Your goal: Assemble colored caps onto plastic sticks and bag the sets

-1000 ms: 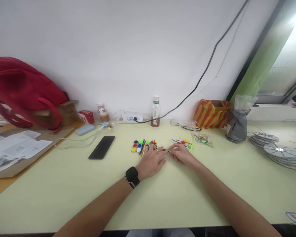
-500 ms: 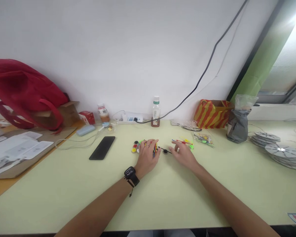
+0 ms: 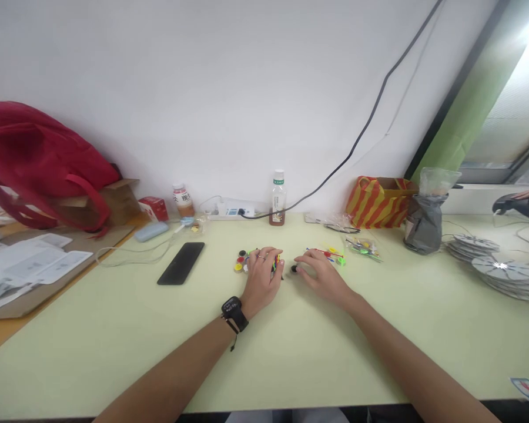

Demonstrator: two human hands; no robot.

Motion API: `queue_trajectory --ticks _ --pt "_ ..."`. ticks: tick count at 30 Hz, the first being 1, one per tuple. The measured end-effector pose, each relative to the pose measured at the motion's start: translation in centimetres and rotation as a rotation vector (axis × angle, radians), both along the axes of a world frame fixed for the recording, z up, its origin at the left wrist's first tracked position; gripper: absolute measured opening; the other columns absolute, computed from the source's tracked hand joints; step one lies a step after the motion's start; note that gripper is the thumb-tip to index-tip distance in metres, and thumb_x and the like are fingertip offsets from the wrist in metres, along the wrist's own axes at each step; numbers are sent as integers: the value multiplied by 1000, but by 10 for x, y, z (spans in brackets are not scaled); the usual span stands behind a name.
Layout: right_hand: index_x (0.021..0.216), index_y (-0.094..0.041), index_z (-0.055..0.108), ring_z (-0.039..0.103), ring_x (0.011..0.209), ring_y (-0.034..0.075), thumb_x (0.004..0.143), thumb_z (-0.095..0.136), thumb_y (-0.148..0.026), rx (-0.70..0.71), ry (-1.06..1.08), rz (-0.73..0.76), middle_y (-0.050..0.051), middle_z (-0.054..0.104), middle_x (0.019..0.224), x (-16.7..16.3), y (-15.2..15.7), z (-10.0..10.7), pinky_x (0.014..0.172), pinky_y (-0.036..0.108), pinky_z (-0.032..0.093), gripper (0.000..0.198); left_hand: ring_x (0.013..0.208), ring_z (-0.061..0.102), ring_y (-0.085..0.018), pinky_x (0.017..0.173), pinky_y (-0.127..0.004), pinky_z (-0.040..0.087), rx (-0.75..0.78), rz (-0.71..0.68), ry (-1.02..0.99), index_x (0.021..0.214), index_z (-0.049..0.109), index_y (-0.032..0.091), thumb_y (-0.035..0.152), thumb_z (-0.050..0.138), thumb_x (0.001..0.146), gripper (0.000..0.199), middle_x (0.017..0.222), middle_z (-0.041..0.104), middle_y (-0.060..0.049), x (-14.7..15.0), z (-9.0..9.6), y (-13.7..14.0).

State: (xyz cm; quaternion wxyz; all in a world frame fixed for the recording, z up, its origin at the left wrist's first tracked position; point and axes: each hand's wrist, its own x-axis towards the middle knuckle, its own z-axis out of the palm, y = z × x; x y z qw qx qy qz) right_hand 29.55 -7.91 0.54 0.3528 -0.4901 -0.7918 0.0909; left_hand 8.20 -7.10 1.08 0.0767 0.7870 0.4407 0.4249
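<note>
Black disc (image 3: 293, 269) lay on the pale green surface (image 3: 268, 367) in the gap between the two hands. Right hand (image 3: 325, 277) was the nearer: its grip was released, index finger and thumb parted, with the disc just at their mouth, roughly 8 o'clock from the gap between the tips. Contact with the thumb could not be made out. Disc looked round, so no long axis was noted. From the left hand (image 3: 261, 279) the same disc sat near 3 o'clock, apart from it. Left fingers were curled down over a bundle of coloured sticks (image 3: 276, 263), mostly hidden; could not tell whether that grip was clenched on them. Loose round pieces (image 3: 238, 268) showed at 10 o'clock of the left hand. Red stick (image 3: 337, 255) lay beyond the right hand at about 1 o'clock, long axis close to 9–3. Phone (image 3: 180, 264): 9 o'clock, well apart.
</note>
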Motion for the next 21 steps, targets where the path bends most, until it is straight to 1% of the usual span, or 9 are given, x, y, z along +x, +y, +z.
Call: queue_trajectory --ticks 1,3,6,9,11,15,18,21 --pt "118 -25 70 60 105 27 95 59 -25 27 -54 15 11 65 112 -1 0 -3 93 41 48 26 115 48 -29 103 -47 37 2 -1 -3 122 65 26 29 48 104 26 125 64 -7 0 0 0" --pt "118 -26 72 58 109 29 94 60 -22 62 -143 20 11 64 115 -1 0 -8 97 44 47 26 114 49 -29 103 -47 37 -1 -6 -6 122 65 26 29 48 104 26 123 64 -7 0 0 0" --pt "108 -24 73 60 103 27 94 59 -18 36 -165 17 10 66 108 -1 4 -12 92 41 48 21 113 49 -28 103 -46 38 -13 -18 -7 122 65 26 29 49 103 25 122 66 -6 0 1 0" --pt "99 -23 71 62 96 25 94 58 -18 -36 -96 14 8 69 99 0 6 -12 85 37 48 15 113 51 -28 104 -46 38 -8 -43 -35 120 66 26 28 49 103 24 119 67 -6 0 3 0" --pt "96 -23 70 63 92 24 94 58 -20 -62 -15 4 6 70 94 -1 6 -8 82 36 47 12 114 53 -27 105 -45 39 -7 -78 -76 119 66 26 27 48 104 24 117 68 -6 0 5 -1" --pt "99 -24 70 64 87 24 96 59 -29 -25 225 -16 8 74 96 -6 2 3 80 37 48 13 116 58 -25 105 -43 44 -50 -151 -226 119 66 25 29 41 107 28 118 68 -7 1 6 -1" --pt "101 -25 72 65 84 24 96 61 -36 -3 371 -7 9 75 100 -11 -2 11 76 37 50 16 116 61 -23 103 -40 49 -172 -209 -375 125 63 25 36 40 108 31 127 67 -8 4 0 2" --pt "105 -26 73 65 81 23 97 59 -38 -2 419 80 9 75 100 -14 -6 14 77 37 53 20 107 67 -22 91 -38 56 -396 -356 -514 131 61 25 46 45 105 37 131 66 -10 8 -8 7"
